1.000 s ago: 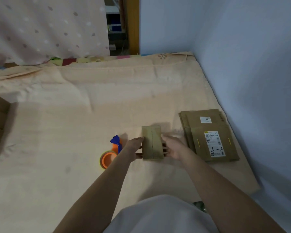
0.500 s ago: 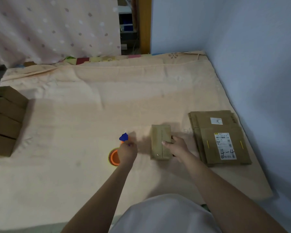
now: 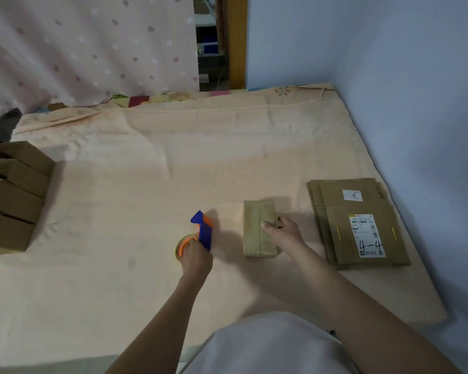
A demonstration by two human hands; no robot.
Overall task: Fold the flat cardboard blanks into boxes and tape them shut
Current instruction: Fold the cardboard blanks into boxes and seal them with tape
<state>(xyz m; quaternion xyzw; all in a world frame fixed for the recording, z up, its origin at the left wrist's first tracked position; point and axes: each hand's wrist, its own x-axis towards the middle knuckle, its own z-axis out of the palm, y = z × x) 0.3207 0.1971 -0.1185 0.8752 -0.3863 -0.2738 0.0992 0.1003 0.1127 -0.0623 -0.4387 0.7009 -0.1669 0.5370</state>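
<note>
Our left hand [image 3: 196, 259] grips the tape holder [image 3: 200, 233] on the bed sheet [image 3: 146, 184], and our right hand [image 3: 283, 234] holds the small folded box [image 3: 258, 229] just right of it. Flat cardboard pieces [image 3: 358, 222] lie further right by the wall [image 3: 416, 103], and finished boxes [image 3: 11, 195] sit far left.

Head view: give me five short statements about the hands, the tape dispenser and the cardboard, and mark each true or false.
1. The left hand grips the tape dispenser. True.
2. The right hand rests on the stack of flat blanks. False: it holds the folded box, thumb on top.
3. The flat blanks lie to the right of the folded box, near the wall. True.
4. The tape dispenser is touching the folded box. False: bare sheet shows between them.
5. Finished boxes stand at the right edge. False: they stand at the left edge.
</note>
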